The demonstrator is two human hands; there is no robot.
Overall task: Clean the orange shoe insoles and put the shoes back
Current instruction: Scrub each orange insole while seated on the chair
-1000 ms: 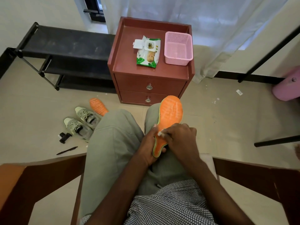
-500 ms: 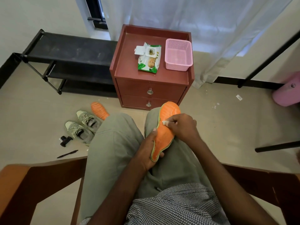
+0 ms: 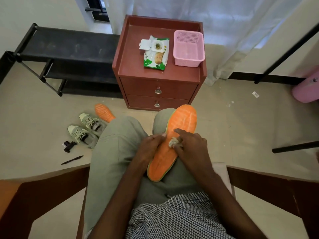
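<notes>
An orange insole [image 3: 181,125] lies lengthwise on my right thigh. My left hand [image 3: 149,149] grips its left edge near the middle. My right hand [image 3: 191,147] holds a crumpled white wipe [image 3: 173,143] pressed on the insole's middle, with the forefinger stretched forward. A second orange insole [image 3: 103,112] lies on the floor beside two pale green sneakers [image 3: 85,130], left of my knees.
A brown nightstand [image 3: 133,66] stands ahead with a green wipes pack [image 3: 156,56] and a pink basket [image 3: 189,49] on top. A black shoe rack [image 3: 69,49] stands to its left. A pen [image 3: 72,160] and a small black object [image 3: 69,146] lie on the floor. Wooden chair arms flank me.
My right hand with the wipe slid back down the insole from its toe half to its middle. My left hand moved up along the left edge.
</notes>
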